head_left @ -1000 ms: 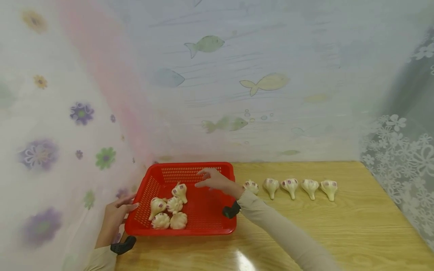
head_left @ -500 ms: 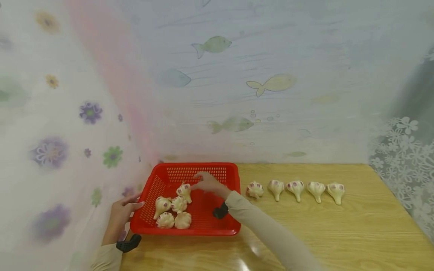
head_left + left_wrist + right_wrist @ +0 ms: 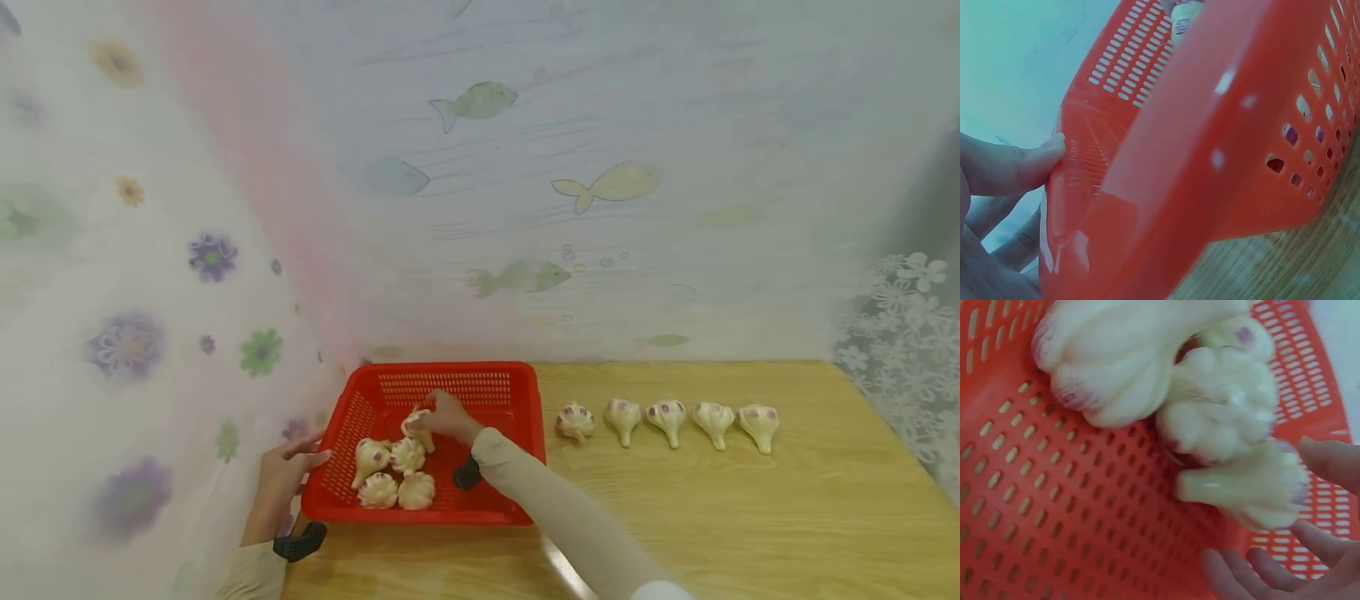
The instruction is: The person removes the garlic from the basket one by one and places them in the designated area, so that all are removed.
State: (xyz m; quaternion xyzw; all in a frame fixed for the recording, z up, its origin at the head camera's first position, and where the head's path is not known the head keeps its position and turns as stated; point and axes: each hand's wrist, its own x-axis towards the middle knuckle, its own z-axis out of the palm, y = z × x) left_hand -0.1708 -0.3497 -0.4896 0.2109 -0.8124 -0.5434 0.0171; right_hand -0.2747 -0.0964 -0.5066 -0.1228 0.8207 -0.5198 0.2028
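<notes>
A red plastic basket [image 3: 427,517] with perforated walls stands on the table and contains several garlic bulbs [image 3: 372,458]. My left hand [image 3: 277,483] holds its left rim, thumb on top in the left wrist view and fingers outside. Over the basket's inside, my right hand [image 3: 452,418] reaches to the rearmost garlic bulb [image 3: 415,421]. The right wrist view has thumb and fingers spread around that garlic bulb [image 3: 1254,484]; no firm grip shows. Its stem points away from the palm, and other bulbs lie beside it.
To the basket's right, several more garlic bulbs [image 3: 667,422] lie in a row on the wooden table [image 3: 720,517]. A wall [image 3: 675,275] painted with fish rises behind the table. Another wall [image 3: 172,433] with flowers stands close on the left.
My right hand has moved left and down inside the basket to the rearmost garlic bulb. The left hand stays on the rim. The head view has shifted slightly.
</notes>
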